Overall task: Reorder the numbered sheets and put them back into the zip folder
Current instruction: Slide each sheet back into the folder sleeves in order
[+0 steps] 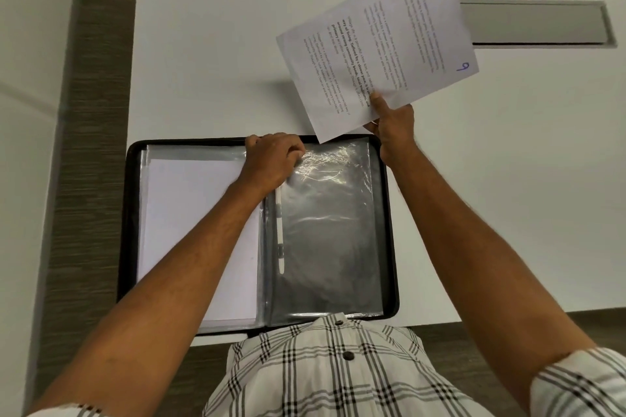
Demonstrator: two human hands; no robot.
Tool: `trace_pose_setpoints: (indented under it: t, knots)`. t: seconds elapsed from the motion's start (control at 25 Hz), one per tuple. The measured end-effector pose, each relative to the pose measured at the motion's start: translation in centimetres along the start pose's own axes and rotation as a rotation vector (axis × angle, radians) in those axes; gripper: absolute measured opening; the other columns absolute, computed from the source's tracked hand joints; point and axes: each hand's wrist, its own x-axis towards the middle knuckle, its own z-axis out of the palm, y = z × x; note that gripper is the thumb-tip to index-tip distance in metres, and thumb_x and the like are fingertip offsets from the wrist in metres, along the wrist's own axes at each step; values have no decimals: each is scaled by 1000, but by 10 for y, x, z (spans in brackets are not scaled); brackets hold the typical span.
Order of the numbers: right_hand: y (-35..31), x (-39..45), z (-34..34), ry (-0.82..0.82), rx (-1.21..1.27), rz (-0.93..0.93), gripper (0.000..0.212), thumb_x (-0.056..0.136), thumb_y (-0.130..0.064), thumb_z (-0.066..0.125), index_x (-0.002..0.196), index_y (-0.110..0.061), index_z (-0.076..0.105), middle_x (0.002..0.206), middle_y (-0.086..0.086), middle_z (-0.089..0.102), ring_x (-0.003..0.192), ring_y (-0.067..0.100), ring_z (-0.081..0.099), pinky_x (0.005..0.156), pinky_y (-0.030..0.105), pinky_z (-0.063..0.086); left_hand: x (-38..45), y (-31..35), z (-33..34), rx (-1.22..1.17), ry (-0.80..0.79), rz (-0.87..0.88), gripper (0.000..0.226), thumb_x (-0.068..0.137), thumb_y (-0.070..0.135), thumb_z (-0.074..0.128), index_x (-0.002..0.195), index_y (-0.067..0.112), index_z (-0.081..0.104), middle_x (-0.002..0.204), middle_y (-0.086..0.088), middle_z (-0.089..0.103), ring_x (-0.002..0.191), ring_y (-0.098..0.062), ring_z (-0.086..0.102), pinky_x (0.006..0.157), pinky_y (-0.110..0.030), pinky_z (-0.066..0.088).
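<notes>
A black zip folder point(393, 230) lies open on the white desk in front of me. Its left half holds white sheets point(189, 220) inside clear sleeves. On the right half lies an empty clear plastic sleeve point(332, 223). My left hand point(272, 161) pinches the top edge of that sleeve near the spine. My right hand point(389, 123) holds a printed sheet point(376, 44) by its lower edge, lifted above the folder's far right corner. A handwritten number, 9 or 6, is at the sheet's corner.
The white desk point(203, 61) has a curved cut-out at its far edge and a grey cable tray lid point(531, 24) at the far right. A dark wood-grain panel point(88, 145) runs along the left side. My checked shirt fills the bottom.
</notes>
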Motion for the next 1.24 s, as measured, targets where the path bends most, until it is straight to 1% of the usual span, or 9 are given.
trace_pose_setpoints:
  t: [0.08,0.24,0.36,0.48,0.64,0.76,1.0,1.16,1.24]
  knots:
    - [0,1,3,-11,-18,2,26,97,-14,75,118,-26,64,125,7,74,112,25,74,95,56,60,-1,1,2,-12,32,-1,19,99,28,55,89,30,71,86,14,70,90,-11,61,89,-35,21]
    - [3,4,6,-55,-102,-17,37,94,-20,79,128,-21,63,128,8,74,115,26,73,99,56,58,0,2,4,16,78,1,20,101,30,54,92,30,72,83,13,71,89,-13,62,90,-37,24]
    - [1,-1,6,-153,-170,-39,35,98,-16,73,130,-17,59,128,7,73,112,23,74,92,48,63,1,2,6,60,112,14,19,102,33,56,93,30,72,85,12,71,88,-14,62,92,-41,28]
    - [2,2,0,-219,-238,-39,36,101,-13,69,134,-12,55,125,3,72,107,19,75,83,39,65,1,1,10,93,139,44,16,101,31,57,94,30,71,86,11,72,87,-15,61,90,-40,27]
    - [0,4,-2,-212,-259,-56,39,101,-15,68,138,-12,53,131,6,70,112,23,74,90,47,64,3,1,13,147,151,65,18,103,30,53,93,29,69,82,9,70,81,-16,59,83,-36,22]
    - [-1,4,-1,-250,-304,-65,40,101,-15,69,138,-10,54,131,5,70,112,22,74,91,45,64,3,0,15,174,154,75,16,103,32,53,95,29,67,80,8,69,79,-18,59,83,-37,25]
    - [1,4,-11,-427,-405,-7,37,102,-15,67,138,-11,58,126,1,73,108,18,75,78,34,64,4,1,15,193,174,67,16,102,26,54,93,26,67,89,5,67,85,-19,57,81,-37,23]
    - [-6,16,-21,-511,-504,19,40,102,-16,68,140,-10,59,127,2,74,111,19,74,82,38,65,5,1,15,208,167,57,14,101,25,56,94,27,68,94,5,66,91,-20,58,88,-43,29]
    - [-11,22,-25,-538,-534,38,42,101,-16,69,141,-10,59,127,1,74,110,18,75,80,36,64,5,1,15,214,168,47,12,100,28,57,95,27,68,97,6,68,95,-20,58,93,-45,29]
